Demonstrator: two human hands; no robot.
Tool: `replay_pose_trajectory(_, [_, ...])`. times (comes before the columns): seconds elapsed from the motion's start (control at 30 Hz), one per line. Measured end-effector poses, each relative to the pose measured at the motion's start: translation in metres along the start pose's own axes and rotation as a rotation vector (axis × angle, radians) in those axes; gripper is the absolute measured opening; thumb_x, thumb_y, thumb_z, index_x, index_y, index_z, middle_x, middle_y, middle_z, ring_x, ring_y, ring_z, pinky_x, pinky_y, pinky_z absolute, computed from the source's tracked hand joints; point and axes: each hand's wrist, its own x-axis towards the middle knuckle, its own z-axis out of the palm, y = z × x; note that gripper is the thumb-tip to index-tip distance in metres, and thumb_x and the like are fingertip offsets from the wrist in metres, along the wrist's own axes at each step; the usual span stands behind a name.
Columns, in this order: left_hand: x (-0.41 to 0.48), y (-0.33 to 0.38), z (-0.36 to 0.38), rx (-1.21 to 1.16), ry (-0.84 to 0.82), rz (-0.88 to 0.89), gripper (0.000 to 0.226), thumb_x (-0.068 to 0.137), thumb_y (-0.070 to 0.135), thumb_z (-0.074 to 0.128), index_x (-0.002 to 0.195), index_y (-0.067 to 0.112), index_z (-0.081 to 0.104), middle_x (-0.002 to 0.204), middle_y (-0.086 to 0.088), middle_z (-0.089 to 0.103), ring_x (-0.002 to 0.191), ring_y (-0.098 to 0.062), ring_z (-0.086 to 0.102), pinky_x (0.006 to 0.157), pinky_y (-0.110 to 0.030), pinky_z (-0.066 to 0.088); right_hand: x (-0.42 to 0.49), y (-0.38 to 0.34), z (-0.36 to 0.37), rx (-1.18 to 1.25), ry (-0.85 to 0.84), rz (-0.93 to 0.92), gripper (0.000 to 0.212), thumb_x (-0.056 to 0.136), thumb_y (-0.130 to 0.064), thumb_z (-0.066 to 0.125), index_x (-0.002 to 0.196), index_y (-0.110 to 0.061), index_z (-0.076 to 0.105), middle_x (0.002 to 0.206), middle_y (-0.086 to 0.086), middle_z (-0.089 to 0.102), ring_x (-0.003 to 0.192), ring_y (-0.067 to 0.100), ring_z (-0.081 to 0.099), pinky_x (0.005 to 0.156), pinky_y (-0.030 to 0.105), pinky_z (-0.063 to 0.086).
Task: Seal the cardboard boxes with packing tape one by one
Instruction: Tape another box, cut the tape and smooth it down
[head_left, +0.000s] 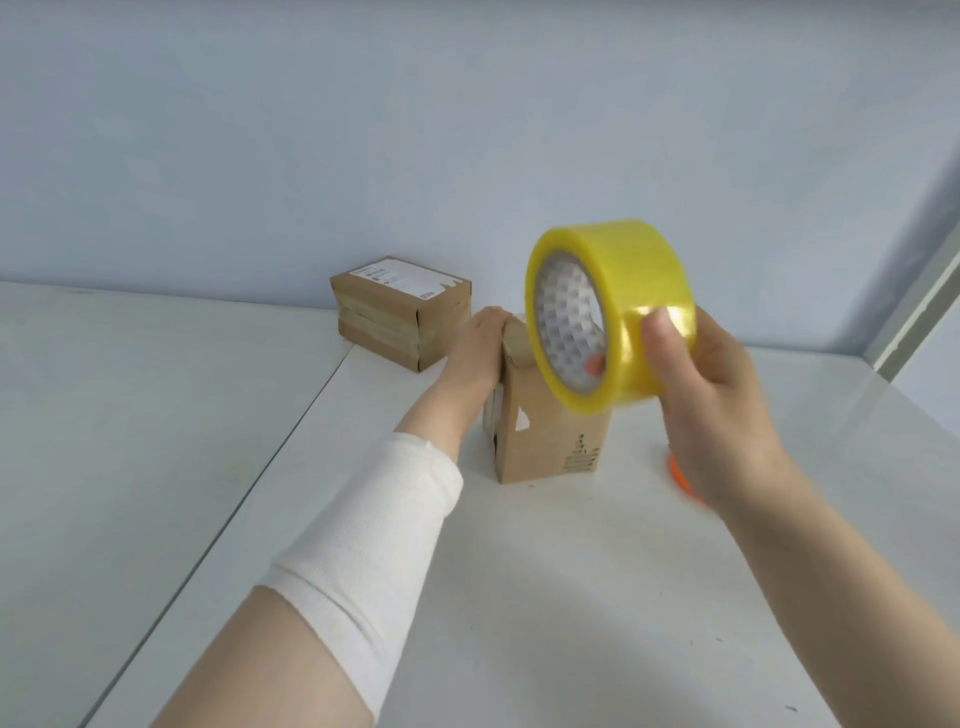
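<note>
On the white table (519, 597), my left grip (480, 338) clasps the top of the small upright brown cardboard box (550, 436), steadying it I judge, while my right grip (711, 384) clutches the yellow roll of packing tape (623, 291) raised beside its top, ready to seal

pale blue wall (467, 130), white table (130, 415)

The single head camera looks forward and down at the counter (519, 597) from close, with the wall (467, 130) at 12 o'clock.
</note>
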Motion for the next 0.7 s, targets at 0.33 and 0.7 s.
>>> replay_pose_trajectory(0.33, [-0.008,-0.004,-0.003,-0.043,-0.075,0.088,0.023,0.1,0.024,0.03,0.09,0.022,0.05,0.095,-0.002,0.054,0.086,-0.014,0.049,0.07,-0.013,0.04,-0.056,0.026,0.008,0.07,-0.025,0.037,0.014,0.079,-0.033,0.056,0.089,-0.023,0.059,0.076,-0.014,0.068,0.068,0.0,0.067,0.061,0.012,0.05])
replay_pose_trajectory(0.7, [-0.033,-0.031,-0.006,0.218,-0.07,0.549,0.032,0.088,0.051,0.027,0.106,0.037,0.05,0.128,-0.001,0.035,0.131,0.003,0.025,0.106,-0.009,0.021,-0.059,0.02,0.008,0.054,0.062,0.065,0.021,0.082,-0.041,0.056,0.086,-0.02,0.058,0.071,-0.016,0.068,0.066,-0.004,0.064,0.061,0.009,0.047])
